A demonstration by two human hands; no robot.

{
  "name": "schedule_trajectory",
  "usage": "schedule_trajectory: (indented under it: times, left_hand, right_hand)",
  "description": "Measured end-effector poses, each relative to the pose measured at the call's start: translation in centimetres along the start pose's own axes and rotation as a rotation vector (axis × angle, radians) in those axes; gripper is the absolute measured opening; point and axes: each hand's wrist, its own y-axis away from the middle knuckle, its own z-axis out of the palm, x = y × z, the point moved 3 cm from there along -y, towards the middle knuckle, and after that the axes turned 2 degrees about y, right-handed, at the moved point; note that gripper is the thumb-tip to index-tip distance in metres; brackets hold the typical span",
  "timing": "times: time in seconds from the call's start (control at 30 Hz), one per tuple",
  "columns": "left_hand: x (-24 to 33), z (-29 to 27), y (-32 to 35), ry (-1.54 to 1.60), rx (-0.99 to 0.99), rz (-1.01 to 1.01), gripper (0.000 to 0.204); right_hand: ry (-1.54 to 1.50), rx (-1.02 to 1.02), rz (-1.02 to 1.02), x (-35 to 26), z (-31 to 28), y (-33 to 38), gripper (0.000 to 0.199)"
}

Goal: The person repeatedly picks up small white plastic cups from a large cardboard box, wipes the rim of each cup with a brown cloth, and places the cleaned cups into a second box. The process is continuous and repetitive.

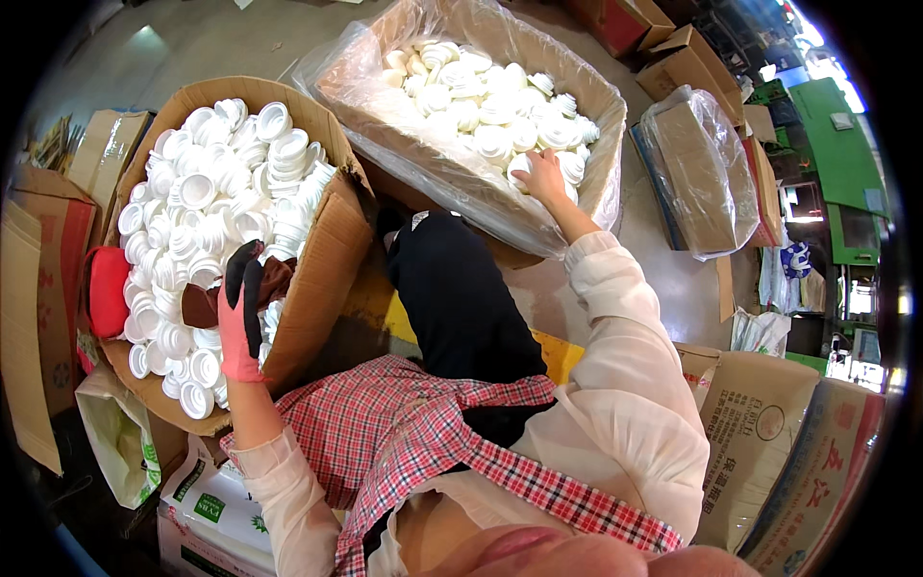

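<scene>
Head view: left hand (239, 313) holds brown cloth (280, 281), right hand (545, 179) touches far caps (495, 140), grip closure indeterminable; caps appear light, stiff, slippery, best held by rims.

I see smooth plastic in the small, round, white caps (197, 190), with a soft sheen, while the brown, open-topped cardboard box (322, 274) around them is matt. The cream-white, round, stacked-looking pieces (495, 111) look like plastic too, and their clear plastic liner (437, 163) is thin, crinkled and shiny. The dark brown rag (200, 306) is soft, dull cloth. The red-and-white checked apron (370, 409) is matt woven cloth; the white sleeve (630, 385) looks sheer; the grey floor (154, 43) is smooth, faintly glossy.
</scene>
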Motion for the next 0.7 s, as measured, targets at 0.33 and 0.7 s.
schedule_trajectory:
  times: [0.33,0.7]
  left_hand:
    - [-0.6,-0.2,0.2,-0.019,0.011,-0.044,0.039]
    - [-0.5,0.0,-0.3,-0.09,-0.001,-0.072,0.039]
  right_hand:
    - [0.047,0.028,0.267,7.9,-3.1,-0.9,0.038]
    - [0.066,0.279,0.15,4.3,-2.8,-5.6,0.066]
